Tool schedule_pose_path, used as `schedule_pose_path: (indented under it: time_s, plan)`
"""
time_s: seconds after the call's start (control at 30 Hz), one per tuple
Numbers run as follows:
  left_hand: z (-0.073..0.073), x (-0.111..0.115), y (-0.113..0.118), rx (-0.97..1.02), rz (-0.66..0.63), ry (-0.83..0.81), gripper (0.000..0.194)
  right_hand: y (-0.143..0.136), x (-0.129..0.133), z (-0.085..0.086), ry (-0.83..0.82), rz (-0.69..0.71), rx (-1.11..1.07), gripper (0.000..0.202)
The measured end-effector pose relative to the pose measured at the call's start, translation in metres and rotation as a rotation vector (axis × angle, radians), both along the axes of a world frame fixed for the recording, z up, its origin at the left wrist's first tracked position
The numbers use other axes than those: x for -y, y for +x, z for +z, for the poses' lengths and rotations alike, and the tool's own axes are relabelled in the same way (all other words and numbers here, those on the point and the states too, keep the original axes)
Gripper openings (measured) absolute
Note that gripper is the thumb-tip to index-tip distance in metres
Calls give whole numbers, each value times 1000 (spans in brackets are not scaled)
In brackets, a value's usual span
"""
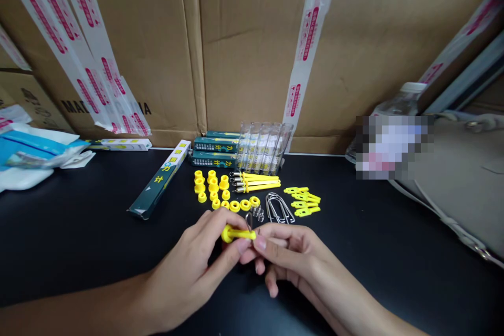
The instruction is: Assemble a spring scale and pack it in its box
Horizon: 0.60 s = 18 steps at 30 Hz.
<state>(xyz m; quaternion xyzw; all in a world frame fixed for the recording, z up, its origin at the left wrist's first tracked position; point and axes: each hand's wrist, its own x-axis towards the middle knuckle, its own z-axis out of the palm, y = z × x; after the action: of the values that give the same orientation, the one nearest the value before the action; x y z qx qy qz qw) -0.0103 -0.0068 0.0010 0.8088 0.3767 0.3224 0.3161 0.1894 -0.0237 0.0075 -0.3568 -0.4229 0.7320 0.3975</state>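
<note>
My left hand (pixel 200 262) pinches a yellow plastic piece (pixel 238 233) with a round knob at its left end. At the right end of that piece, my right hand (pixel 289 257) has its thumb and index finger pressed together by a small metal loop (pixel 249 220). Just beyond the hands lie several yellow caps and rings (pixel 213 185), some small springs (pixel 257 213) and bent wire hooks (pixel 279 209). Yellow rods with metal ends (pixel 260 182) are behind them, and flat yellow tabs (pixel 305 203) sit to the right.
Clear tubes (pixel 262 148) stand beside stacked green boxes (pixel 214 159). Another green box (pixel 159 181) lies left of them. Plastic packaging (pixel 35 152) is at far left. A bottle (pixel 405 102) and a grey bag (pixel 460 178) are at right. Large cardboard boxes (pixel 244 52) line the back.
</note>
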Motion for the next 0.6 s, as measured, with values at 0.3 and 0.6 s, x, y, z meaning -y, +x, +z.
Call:
schedule_pose_path:
  time_s: [0.3, 0.6]
  plan:
    - [1, -5, 3, -24, 24, 178, 20, -5, 2, -3, 71, 63, 71, 33]
    - [5, 0, -2, -135, -241, 129, 26, -10, 7, -16, 148, 93, 257, 45]
